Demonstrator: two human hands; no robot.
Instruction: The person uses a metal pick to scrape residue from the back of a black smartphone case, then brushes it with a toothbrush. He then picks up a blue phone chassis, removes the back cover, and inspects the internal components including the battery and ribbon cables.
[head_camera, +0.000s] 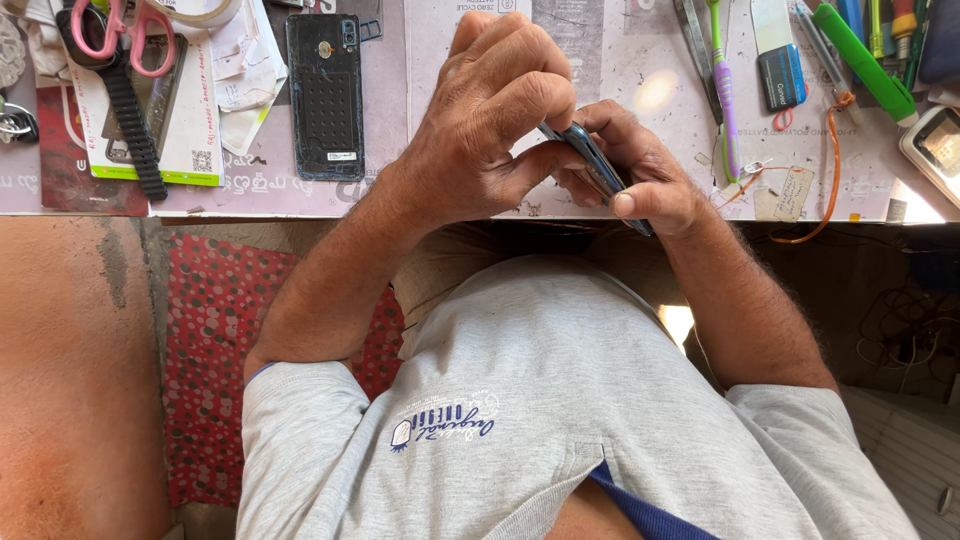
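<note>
Both hands meet over the front edge of the worktable (620, 60). Between them they grip a slim blue phone (592, 160), seen edge-on and tilted. My left hand (490, 120) curls over its upper part, thumb and fingertips pressing on the edge. My right hand (645, 175) holds the lower end from the other side, thumb along the rim. The phone's face is hidden by the fingers.
A dark phone back panel (325, 95) lies to the left, with pink-handled scissors (125, 35) and a black strap (132, 125) beyond it. On the right lie a purple-green toothbrush (722, 90), a green marker (865, 60) and an orange cord with tag (830, 160). Below the table shows a red dotted cushion (215, 350).
</note>
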